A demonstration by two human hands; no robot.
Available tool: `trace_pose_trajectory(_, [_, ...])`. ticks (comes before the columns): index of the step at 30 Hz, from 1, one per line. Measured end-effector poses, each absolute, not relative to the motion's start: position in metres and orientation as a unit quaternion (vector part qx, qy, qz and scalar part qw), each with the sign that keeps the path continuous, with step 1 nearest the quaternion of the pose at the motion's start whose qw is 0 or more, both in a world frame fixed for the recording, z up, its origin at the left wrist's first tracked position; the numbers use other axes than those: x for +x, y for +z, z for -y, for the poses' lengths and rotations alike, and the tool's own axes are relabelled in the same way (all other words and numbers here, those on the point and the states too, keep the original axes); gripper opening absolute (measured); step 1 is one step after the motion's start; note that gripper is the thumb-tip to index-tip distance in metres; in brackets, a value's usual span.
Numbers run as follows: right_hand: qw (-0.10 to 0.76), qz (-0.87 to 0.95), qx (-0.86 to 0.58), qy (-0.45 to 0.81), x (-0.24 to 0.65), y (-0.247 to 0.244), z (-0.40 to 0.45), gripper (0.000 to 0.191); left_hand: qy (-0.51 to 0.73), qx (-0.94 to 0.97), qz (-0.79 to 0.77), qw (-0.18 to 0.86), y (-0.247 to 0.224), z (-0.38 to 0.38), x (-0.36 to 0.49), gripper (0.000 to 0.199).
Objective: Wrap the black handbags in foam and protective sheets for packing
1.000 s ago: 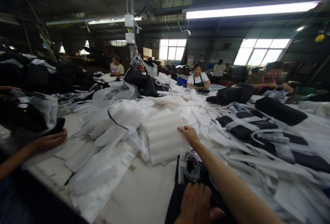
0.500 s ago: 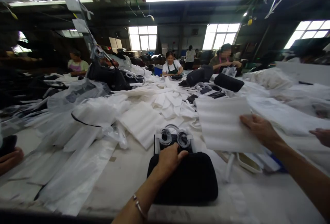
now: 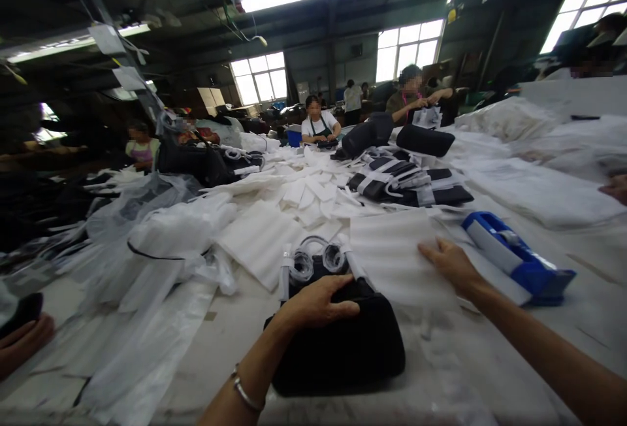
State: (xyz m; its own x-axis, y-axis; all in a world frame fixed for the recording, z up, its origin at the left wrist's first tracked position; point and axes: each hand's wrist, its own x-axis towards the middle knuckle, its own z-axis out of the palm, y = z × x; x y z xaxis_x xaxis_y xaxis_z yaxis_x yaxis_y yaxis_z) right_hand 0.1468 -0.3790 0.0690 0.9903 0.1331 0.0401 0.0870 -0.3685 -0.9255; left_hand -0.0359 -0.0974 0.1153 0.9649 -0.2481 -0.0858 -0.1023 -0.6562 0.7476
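A black padded bag [image 3: 343,347] lies flat near the table's front edge, with two plastic-wrapped rings [image 3: 317,264] and wrapped rods at its far end. My left hand [image 3: 316,302], a bracelet on its wrist, rests over the bag's upper part with fingers and thumb apart. To the right, my right hand [image 3: 448,262] grips the right edge of a white foam sheet [image 3: 392,249]. The sheet reaches left to just behind the bag's right side.
A blue tape dispenser [image 3: 519,259] stands at right. Behind are wrapped black parts [image 3: 406,181] and foam pieces [image 3: 308,194]; clear plastic bags [image 3: 171,236] lie at left. Another person's hand [image 3: 27,341] holds something black at far left. Other people work across the table.
My right hand has brought the foam sheet left and lower, uncovering the blue dispenser and black parts. The view has tilted. My left hand has shifted slightly, its fingers now pointing more to the right.
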Motion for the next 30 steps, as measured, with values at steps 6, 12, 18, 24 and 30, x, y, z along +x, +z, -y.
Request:
trace_pose_trajectory(6, [0.681, 0.063, -0.702, 0.199, 0.149, 0.049, 0.381, 0.018, -0.082, 0.920, 0.073, 0.375, 0.114, 0.094, -0.039, 0.069])
trace_pose_trajectory(12, [0.506, 0.066, -0.854, 0.098, 0.163, 0.048, 0.392, 0.041, -0.126, 0.919, 0.086, 0.364, 0.113, 0.094, -0.035, 0.065])
trace_pose_trajectory(18, [0.330, 0.303, -0.874, -0.187, 0.115, 0.060, 0.356, 0.062, -0.114, 0.924, 0.082, 0.357, 0.114, 0.096, -0.039, 0.065])
trace_pose_trajectory(24, [0.310, 0.476, -0.822, 0.051, 0.091, 0.036, 0.337, 0.052, -0.099, 0.930, 0.088, 0.343, 0.115, 0.097, -0.041, 0.068])
trace_pose_trajectory(30, [0.362, 0.453, -0.815, 0.016, 0.103, 0.028, 0.323, 0.033, -0.050, 0.940, 0.111, 0.318, 0.118, 0.101, -0.046, 0.069])
